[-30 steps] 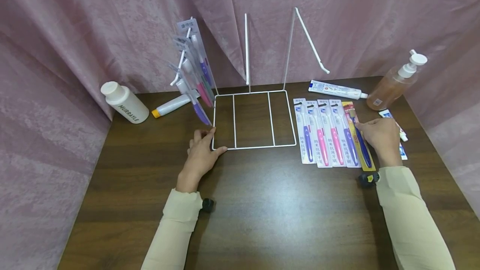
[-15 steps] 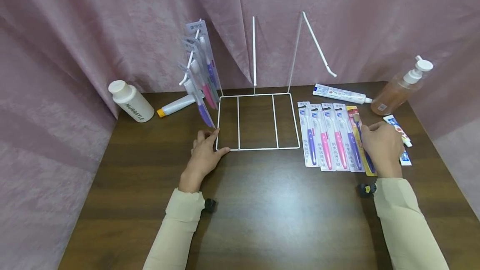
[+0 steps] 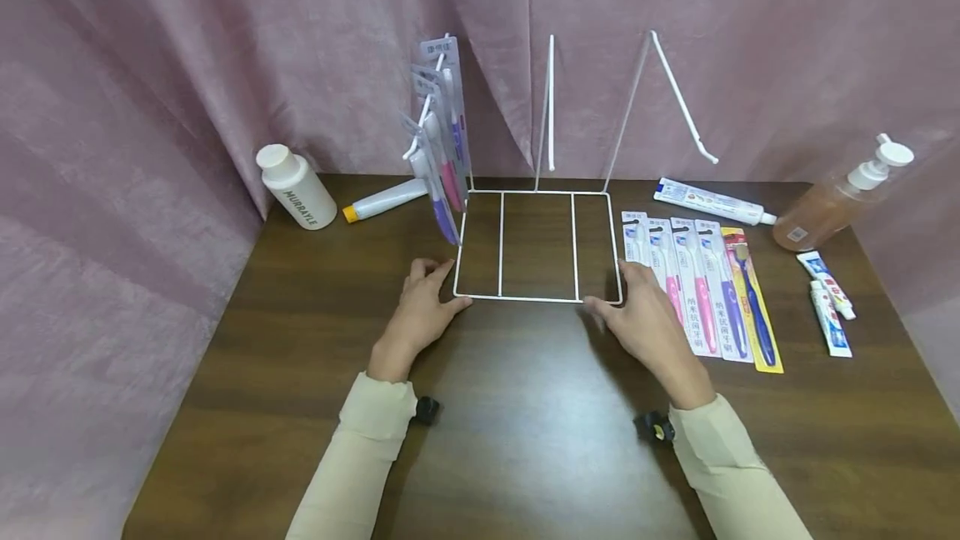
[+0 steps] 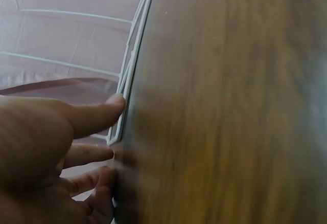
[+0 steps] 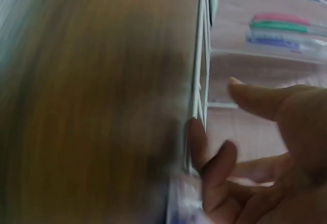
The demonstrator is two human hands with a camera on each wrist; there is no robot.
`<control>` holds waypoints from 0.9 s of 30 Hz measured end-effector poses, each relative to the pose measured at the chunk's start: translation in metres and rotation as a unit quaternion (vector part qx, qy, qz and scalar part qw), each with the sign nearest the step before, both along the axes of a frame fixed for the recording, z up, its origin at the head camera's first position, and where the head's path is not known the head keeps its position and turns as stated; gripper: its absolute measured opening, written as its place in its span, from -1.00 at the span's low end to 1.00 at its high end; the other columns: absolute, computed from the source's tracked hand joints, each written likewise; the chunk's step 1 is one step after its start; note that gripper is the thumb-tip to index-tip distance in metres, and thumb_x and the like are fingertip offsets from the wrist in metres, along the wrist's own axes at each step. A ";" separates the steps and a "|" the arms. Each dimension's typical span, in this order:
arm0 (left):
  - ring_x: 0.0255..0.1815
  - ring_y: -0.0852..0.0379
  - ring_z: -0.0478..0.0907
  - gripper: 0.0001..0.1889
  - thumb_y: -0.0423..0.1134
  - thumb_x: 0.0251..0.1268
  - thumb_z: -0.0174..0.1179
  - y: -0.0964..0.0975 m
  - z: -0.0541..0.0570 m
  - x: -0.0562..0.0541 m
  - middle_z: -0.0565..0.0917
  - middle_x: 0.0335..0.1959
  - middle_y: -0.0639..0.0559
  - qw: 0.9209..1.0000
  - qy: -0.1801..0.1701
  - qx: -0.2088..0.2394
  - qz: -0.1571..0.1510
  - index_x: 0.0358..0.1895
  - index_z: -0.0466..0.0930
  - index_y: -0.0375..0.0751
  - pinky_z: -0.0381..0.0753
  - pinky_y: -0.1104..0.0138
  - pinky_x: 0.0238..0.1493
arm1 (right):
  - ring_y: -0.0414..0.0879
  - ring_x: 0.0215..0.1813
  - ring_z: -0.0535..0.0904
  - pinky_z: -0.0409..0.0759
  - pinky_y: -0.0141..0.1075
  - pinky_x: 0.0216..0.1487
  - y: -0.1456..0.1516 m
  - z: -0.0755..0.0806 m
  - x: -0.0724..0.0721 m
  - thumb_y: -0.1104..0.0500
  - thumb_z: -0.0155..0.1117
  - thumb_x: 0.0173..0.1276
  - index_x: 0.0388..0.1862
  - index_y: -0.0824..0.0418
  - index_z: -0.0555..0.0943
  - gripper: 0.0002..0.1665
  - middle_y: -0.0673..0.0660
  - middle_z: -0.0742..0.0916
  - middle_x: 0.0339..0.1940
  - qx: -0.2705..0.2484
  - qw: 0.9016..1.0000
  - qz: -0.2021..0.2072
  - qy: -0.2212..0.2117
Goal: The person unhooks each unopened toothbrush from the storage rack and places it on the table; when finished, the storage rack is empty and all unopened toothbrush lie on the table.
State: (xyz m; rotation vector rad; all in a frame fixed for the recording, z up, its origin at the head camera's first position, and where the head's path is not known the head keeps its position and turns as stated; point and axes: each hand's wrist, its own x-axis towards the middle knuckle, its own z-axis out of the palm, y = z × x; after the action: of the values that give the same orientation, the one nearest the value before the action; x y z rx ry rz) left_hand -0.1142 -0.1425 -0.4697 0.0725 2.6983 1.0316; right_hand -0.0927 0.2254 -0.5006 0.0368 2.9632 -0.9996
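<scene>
A white wire display rack (image 3: pixel 525 299) stands on the dark wooden table, with hooks rising at its back. Packaged toothbrushes (image 3: pixel 444 219) hang from its left hook. My left hand (image 3: pixel 422 311) rests at the rack's front left corner; its thumb touches the wire in the left wrist view. At the front right corner is my right hand (image 3: pixel 651 327), fingers spread and nothing gripped; in the right wrist view its thumb looks apart from the wire. Just right of it, several packaged toothbrushes (image 3: pixel 702 298) lie in a row, the leftmost partly hidden by the hand. The end one, a yellow-and-red pack (image 3: pixel 767 332), has a dark blue toothbrush.
A white bottle (image 3: pixel 298 187) and a yellow-capped tube (image 3: pixel 386 199) are at the back left. Back right are a toothpaste tube (image 3: pixel 708 199) and an amber pump bottle (image 3: pixel 817 219). Two small tubes (image 3: pixel 829 319) lie at the right. A pink curtain (image 3: pixel 360 65) hangs behind.
My right hand has left the yellow toothbrush pack and moved left to the rack's front right corner. The left hand stays at the left corner. The head view has shifted.
</scene>
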 end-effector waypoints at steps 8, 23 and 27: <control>-0.05 -0.01 0.67 -0.30 -0.04 0.72 0.38 -0.014 0.012 -0.007 0.55 0.52 -0.41 0.993 0.083 0.085 0.013 0.70 0.46 -0.34 0.69 0.22 -0.02 | 0.62 0.75 0.30 0.35 0.48 0.70 -0.015 0.014 0.002 -0.28 0.49 0.59 0.86 0.52 0.07 0.33 0.58 0.24 0.83 0.005 0.996 -0.015 -0.086; -0.36 0.27 0.37 -0.46 -0.29 0.66 0.40 -0.014 0.084 -0.026 0.71 0.51 -0.21 0.922 0.217 0.319 0.046 0.61 0.61 -0.24 0.36 0.46 -0.29 | 0.65 0.67 0.39 0.43 0.53 0.58 -0.018 0.001 -0.002 -0.18 0.51 0.58 0.79 0.57 0.22 0.20 0.55 0.35 0.78 0.028 0.997 -0.014 -0.066; -0.43 0.31 0.36 -0.45 -0.39 0.63 0.38 -0.015 0.086 -0.027 0.72 0.46 -0.35 0.915 0.200 0.350 0.039 0.59 0.59 -0.35 0.38 0.46 -0.33 | 0.65 0.69 0.37 0.42 0.52 0.60 -0.027 0.012 0.001 -0.12 0.52 0.58 0.77 0.60 0.23 0.16 0.57 0.35 0.78 0.028 0.997 -0.010 -0.071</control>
State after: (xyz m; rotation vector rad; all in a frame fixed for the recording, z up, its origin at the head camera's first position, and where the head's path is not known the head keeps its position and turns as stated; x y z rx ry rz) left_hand -0.1416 -0.1577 -0.3834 0.3398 2.5041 2.1639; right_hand -0.0920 0.1983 -0.4882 0.1320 2.8663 -0.8764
